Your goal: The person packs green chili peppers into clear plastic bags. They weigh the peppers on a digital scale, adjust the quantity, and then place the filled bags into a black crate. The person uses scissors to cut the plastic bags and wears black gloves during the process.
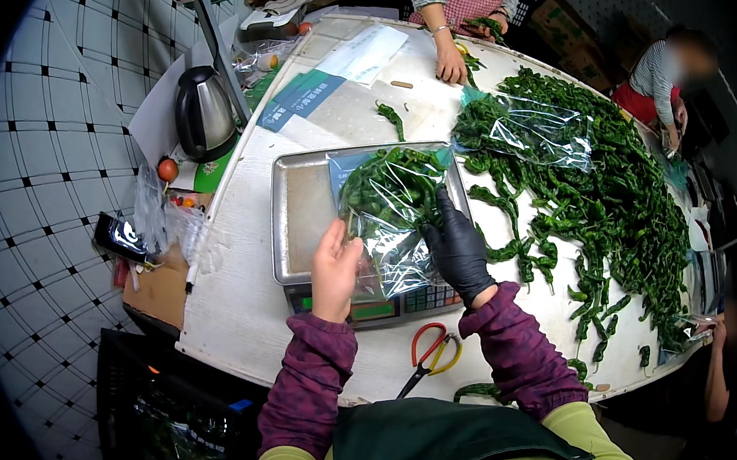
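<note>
A clear plastic bag of green peppers point(389, 201) is between my two hands, over the metal pan of a digital scale point(307, 216). My left hand point(335, 266), bare, grips its left side. On its right side is my right hand point(460, 248) in a black glove, thumb pointing up along the plastic. The bag partly covers the scale's display and keypad point(425, 299). Just in front of the scale lie scissors point(427, 359) with one red and one yellow handle loop. Beyond my right hand rests a second bag of peppers point(521, 125).
Loose green peppers point(612, 206) are heaped along the table's right side. Printed bags point(309, 96) lie at the far left. An electric kettle point(203, 113) stands beyond the left edge. Across the table, a person's hand point(451, 66) touches the tabletop. A black crate point(175, 428) is at lower left.
</note>
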The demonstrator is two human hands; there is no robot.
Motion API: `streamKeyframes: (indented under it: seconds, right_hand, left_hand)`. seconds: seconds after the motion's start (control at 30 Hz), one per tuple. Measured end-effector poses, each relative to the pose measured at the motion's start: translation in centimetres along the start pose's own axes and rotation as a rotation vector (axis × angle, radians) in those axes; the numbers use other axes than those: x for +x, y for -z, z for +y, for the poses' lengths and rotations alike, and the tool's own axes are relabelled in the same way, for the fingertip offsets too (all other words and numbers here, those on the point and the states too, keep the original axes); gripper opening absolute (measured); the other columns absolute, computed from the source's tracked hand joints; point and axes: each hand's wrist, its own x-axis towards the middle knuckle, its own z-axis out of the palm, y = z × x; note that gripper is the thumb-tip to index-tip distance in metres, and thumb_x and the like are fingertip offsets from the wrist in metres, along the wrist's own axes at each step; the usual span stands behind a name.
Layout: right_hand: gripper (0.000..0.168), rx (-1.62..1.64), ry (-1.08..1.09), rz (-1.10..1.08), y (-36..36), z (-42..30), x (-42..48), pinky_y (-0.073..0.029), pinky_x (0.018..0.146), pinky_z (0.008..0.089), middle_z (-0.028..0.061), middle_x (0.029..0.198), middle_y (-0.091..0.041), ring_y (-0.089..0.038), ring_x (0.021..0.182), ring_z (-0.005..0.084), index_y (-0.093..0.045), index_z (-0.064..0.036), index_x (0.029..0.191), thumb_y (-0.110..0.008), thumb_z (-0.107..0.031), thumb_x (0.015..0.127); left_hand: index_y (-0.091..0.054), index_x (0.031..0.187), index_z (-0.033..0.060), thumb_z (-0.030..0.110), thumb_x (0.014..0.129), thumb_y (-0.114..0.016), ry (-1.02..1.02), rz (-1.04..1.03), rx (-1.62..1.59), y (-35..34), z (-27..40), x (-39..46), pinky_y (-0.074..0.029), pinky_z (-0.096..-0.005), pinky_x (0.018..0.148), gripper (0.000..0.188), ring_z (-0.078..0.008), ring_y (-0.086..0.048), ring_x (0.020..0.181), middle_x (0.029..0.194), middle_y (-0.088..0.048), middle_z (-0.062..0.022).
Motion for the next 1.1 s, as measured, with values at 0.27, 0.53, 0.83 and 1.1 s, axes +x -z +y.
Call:
streamKeyframes:
  seconds: [0.27, 0.53, 0.83, 1.1]
  right_hand:
    - [0.064, 0.250, -0.090, 0.080, 0.3, 0.7, -0.5, -0.049, 0.066, 0.0338, 0.0144, 0.093, -0.061, -0.061, 0.078, 0.0238, -0.036, -0.009, 0.134, -0.067, -0.014, 0.079]
    - [0.060, 0.765, -0.403, -0.025, 1.7, 1.0, -0.7, -0.048, 0.064, 0.0298, 0.0125, 0.088, -0.057, -0.057, 0.073, 0.0191, -0.043, -0.002, 0.127, -0.070, -0.024, 0.078]
    - [0.022, 1.530, -0.768, -0.382, 4.0, 3.8, -0.9, -0.037, 0.048, 0.0194, 0.0000, 0.065, -0.054, -0.046, 0.053, 0.0053, -0.060, 0.000, 0.091, -0.067, -0.017, 0.080]
    - [0.012, 1.590, -0.724, -0.364, 6.2, 3.0, 0.6, -0.051, 0.061, 0.0243, 0.0067, 0.079, -0.060, -0.062, 0.071, 0.0130, -0.054, -0.001, 0.085, -0.061, -0.011, 0.085]
  left_hand:
    - [-0.037, 0.131, -0.0009, 0.007, 0.088, -0.054, 0.070, 0.002, 0.188, 0.7, 0.5, 0.1, -0.048, -0.0262, 0.077, 0.046, -0.0145, -0.056, 0.094, 0.123, -0.047, -0.0139]
    - [-0.040, 0.129, 0.0007, 0.007, 0.088, -0.055, 0.088, 0.105, 0.200, 1.8, 1.3, 1.0, -0.048, -0.0280, 0.074, 0.043, -0.0095, -0.052, 0.081, 0.099, -0.052, -0.0038]
    - [-0.052, 0.110, -0.0003, 0.011, 0.087, -0.057, 0.318, 0.048, 0.098, 4.1, 3.7, 2.2, -0.039, -0.0196, 0.053, 0.026, -0.0056, -0.048, 0.063, 0.076, -0.053, 0.0003]
    - [-0.054, 0.087, 0.0036, 0.010, 0.088, -0.054, 0.550, 0.013, -0.217, 5.4, 3.4, 2.2, -0.041, -0.0245, 0.057, 0.007, -0.0107, -0.047, 0.063, 0.072, -0.051, -0.0020]
